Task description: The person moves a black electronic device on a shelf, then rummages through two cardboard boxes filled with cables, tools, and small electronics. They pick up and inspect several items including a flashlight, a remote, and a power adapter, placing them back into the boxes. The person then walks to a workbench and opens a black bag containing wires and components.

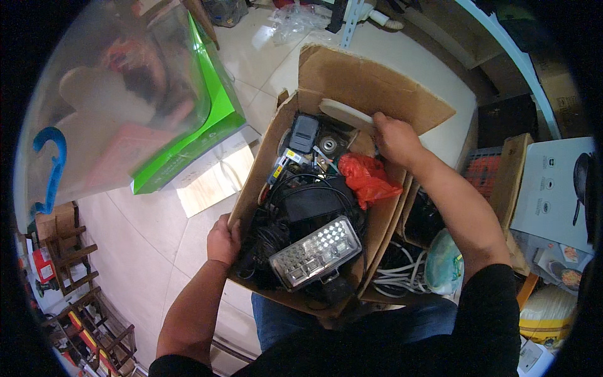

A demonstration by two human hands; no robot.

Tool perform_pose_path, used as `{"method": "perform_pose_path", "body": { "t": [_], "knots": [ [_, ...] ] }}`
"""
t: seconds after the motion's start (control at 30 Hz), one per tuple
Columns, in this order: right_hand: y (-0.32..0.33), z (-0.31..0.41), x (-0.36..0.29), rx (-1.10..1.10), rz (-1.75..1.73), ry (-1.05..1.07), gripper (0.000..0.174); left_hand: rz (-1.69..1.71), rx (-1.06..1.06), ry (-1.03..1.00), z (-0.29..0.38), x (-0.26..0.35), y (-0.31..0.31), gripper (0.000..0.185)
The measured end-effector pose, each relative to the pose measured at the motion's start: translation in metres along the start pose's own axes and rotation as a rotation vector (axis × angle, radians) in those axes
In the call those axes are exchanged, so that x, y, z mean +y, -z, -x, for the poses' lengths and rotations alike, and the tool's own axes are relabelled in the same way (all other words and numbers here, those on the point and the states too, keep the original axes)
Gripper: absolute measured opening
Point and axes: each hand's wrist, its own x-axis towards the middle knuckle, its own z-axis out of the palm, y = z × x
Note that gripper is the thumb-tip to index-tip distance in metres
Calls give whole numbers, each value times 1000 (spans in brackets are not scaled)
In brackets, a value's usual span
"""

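An open cardboard box [377, 77] stands before me, slightly turned. My left hand [224, 241] grips its left rim, with the fingers partly hidden behind the wall. My right hand [398, 141] is closed at the inner right side, on the end of a flat, pale, rounded piece [346, 112]. In the box lie a rectangular LED lamp [316, 253], a black case [313, 202] with black cables, a red plastic bag [367, 179], a dark grey battery-like block [304, 134] and a round metal part [328, 144].
A second box with white cable [400, 271] adjoins on the right. At the upper left are a translucent plastic bin [94, 103] with a blue latch [54, 165] and a green box [212, 89]. A metal shelf upright [351, 26] stands beyond; wooden racks [75, 264] are at the left.
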Motion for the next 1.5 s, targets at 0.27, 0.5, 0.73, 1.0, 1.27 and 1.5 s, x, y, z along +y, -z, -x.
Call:
{"method": "perform_pose_path", "body": {
  "t": [0.27, 0.5, 0.73, 1.0, 1.27, 1.5],
  "knots": [
    [25, 30, -31, -442, 216, 377, 16, -44, -47, 55, 1, 8, 2, 26],
    [-44, -48, -91, -523, -167, 133, 52, -4, -64, 74, 2, 11, 7, 27],
    [-178, -93, -139, 72, 242, 8, 55, 7, -39, 49, 3, 5, 4, 27],
    [-113, -93, -123, -155, 90, 63, 83, 0, -28, 43, 0, 8, 8, 25],
    [-27, 0, -85, -263, -1839, -177, 91, 32, -12, 38, 2, 2, 3, 25],
    [-38, 46, -100, -716, -2443, -82, 87, 19, 17, -31, 3, 2, 4, 25]
  ]
}}
